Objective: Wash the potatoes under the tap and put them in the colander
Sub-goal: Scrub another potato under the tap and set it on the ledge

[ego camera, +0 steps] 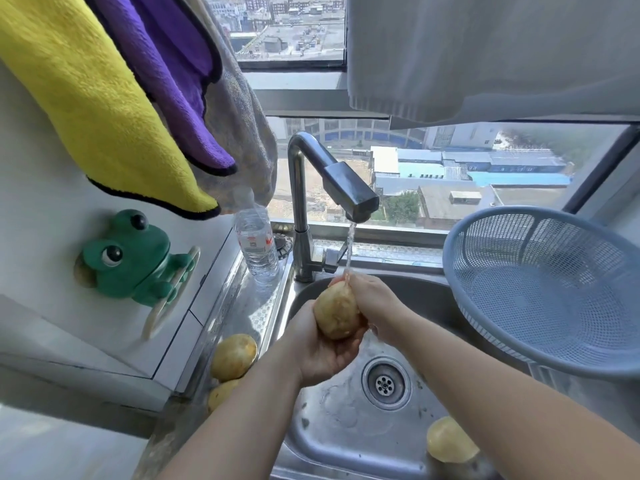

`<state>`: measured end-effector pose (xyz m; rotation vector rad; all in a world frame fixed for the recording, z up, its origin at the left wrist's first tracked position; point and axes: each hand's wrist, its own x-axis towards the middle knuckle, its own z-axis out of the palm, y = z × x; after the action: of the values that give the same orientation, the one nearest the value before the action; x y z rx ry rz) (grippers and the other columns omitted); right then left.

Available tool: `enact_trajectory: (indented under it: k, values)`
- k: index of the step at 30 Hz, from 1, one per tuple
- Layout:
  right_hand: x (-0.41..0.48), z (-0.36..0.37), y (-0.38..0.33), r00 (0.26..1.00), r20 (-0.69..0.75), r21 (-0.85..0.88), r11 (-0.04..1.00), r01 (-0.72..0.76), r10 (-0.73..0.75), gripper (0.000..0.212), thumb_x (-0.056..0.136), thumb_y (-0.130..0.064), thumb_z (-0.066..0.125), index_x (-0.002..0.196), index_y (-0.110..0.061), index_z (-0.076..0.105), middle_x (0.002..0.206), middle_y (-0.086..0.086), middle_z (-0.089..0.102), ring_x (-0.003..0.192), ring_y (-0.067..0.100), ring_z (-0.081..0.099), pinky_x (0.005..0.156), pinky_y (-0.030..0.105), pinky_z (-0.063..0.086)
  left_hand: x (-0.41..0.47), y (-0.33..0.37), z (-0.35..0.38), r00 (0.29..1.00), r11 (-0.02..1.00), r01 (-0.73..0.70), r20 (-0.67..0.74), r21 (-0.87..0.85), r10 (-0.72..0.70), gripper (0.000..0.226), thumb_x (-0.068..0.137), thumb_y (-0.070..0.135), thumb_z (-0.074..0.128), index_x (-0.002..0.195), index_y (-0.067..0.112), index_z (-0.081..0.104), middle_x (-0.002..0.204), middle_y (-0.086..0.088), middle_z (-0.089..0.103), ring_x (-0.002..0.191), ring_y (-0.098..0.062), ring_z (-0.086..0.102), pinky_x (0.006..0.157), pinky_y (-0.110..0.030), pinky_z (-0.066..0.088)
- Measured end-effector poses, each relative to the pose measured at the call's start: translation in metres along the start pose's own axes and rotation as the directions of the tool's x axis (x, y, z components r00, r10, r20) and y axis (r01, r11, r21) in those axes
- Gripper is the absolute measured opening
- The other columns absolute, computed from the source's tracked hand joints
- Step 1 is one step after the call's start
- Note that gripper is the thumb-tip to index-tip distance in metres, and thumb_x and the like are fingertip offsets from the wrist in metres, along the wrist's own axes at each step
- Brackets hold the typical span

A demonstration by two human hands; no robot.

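Over the steel sink [346, 431], both hands hold one yellow-brown potato [336, 311] under the water running from the metal tap [349, 192]. My left hand [320, 348] cups it from below. My right hand [374, 303] grips its upper right side, and the stream lands on those fingers. Two more potatoes lie on the steel ledge left of the sink, one [233, 356] behind the other [221, 393], which my left forearm partly hides. Another potato [450, 439] lies in the sink's near right corner. The blue plastic colander [554, 289] sits tilted on the sink's right rim with nothing in it.
A clear water bottle [256, 244] stands left of the tap base. A green frog holder [131, 258] is stuck to the left wall. Yellow, purple and grey cloths [104, 98] hang overhead at left, and a white cloth [485, 53] hangs at upper right. The drain [385, 383] lies under my hands.
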<state>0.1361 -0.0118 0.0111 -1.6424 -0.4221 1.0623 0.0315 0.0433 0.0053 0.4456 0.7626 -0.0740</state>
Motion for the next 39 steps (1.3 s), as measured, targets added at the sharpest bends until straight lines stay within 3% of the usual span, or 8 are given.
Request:
enact_trajectory:
  k: [3,8,13,18,21,29,35,39]
  values:
    - [0.004,-0.002,0.004,0.989,-0.125,-0.084,0.993,-0.086,0.075,0.041,0.099,-0.032,0.034,0.095,-0.007,0.066,0.098,0.013,0.067,0.094,0.029,0.063,0.082,0.04,0.051,0.0,-0.006,0.001,0.959,0.95,-0.21,-0.141,0.23,0.246,0.041,0.098,0.043,0.043,0.107,0.009,0.064,0.1,-0.015,0.065,0.08,-0.023,0.063,0.064,-0.034,0.056]
    - [0.002,-0.004,0.013,0.964,-0.232,-0.081,0.985,-0.153,0.131,0.037,0.102,-0.027,0.033,0.1,-0.001,0.06,0.103,0.019,0.063,0.089,0.028,0.059,0.075,0.038,0.052,0.002,-0.024,0.001,0.842,0.717,-0.468,0.013,0.517,0.54,0.041,0.099,0.024,0.047,0.138,0.025,0.035,0.115,0.002,0.056,0.099,-0.012,0.062,0.076,-0.023,0.054]
    - [0.001,-0.01,0.011,0.949,-0.261,-0.023,0.982,-0.189,0.177,0.04,0.101,-0.033,0.034,0.108,-0.001,0.059,0.105,0.018,0.063,0.098,0.032,0.062,0.077,0.041,0.055,0.004,-0.022,-0.009,0.845,0.697,-0.518,0.167,0.496,0.508,0.059,0.089,0.014,0.062,0.139,0.028,0.033,0.129,-0.011,0.054,0.111,-0.021,0.063,0.089,-0.029,0.053]
    - [0.0,-0.005,0.01,0.953,-0.275,-0.007,0.991,-0.136,0.129,0.04,0.101,-0.031,0.031,0.102,-0.002,0.06,0.106,0.02,0.064,0.103,0.035,0.061,0.092,0.047,0.051,0.011,-0.021,0.009,0.779,0.679,-0.572,0.045,0.459,0.626,0.013,0.097,0.025,0.049,0.108,0.032,0.052,0.114,-0.005,0.058,0.102,-0.024,0.064,0.083,-0.039,0.057]
    - [-0.002,-0.007,0.014,0.962,-0.247,-0.019,0.992,-0.128,0.12,0.039,0.102,-0.034,0.031,0.104,-0.007,0.059,0.108,0.016,0.064,0.103,0.031,0.061,0.095,0.047,0.049,0.012,-0.016,0.011,0.798,0.71,-0.535,-0.004,0.459,0.603,0.015,0.1,0.034,0.042,0.106,0.032,0.055,0.117,-0.009,0.059,0.102,-0.027,0.065,0.082,-0.044,0.057]
    - [-0.005,-0.02,0.013,0.935,-0.235,0.086,0.964,-0.253,0.267,0.039,0.102,-0.035,0.03,0.11,-0.005,0.054,0.093,0.014,0.06,0.079,0.025,0.059,0.053,0.03,0.046,0.007,-0.011,0.0,0.914,0.855,-0.405,0.183,0.325,0.363,0.043,0.099,0.013,0.045,0.139,0.026,0.036,0.134,-0.011,0.053,0.111,-0.028,0.062,0.092,-0.044,0.053]
    - [-0.002,-0.015,0.016,0.925,-0.351,0.015,0.989,-0.147,0.143,0.041,0.102,-0.031,0.027,0.105,-0.003,0.057,0.105,0.016,0.062,0.099,0.029,0.059,0.091,0.042,0.049,0.017,-0.013,0.017,0.866,0.793,-0.467,0.023,0.392,0.499,0.024,0.098,0.019,0.05,0.122,0.017,0.05,0.117,-0.012,0.058,0.09,-0.021,0.065,0.077,-0.044,0.059]
    - [-0.004,-0.011,0.023,0.934,-0.356,-0.117,0.992,-0.045,0.0,0.041,0.103,-0.033,0.029,0.114,-0.003,0.056,0.11,0.012,0.061,0.104,0.026,0.057,0.094,0.038,0.044,0.022,-0.01,0.024,0.861,0.834,-0.423,-0.132,0.353,0.492,0.018,0.099,0.031,0.048,0.105,0.017,0.058,0.105,-0.012,0.064,0.082,-0.023,0.065,0.065,-0.042,0.059]
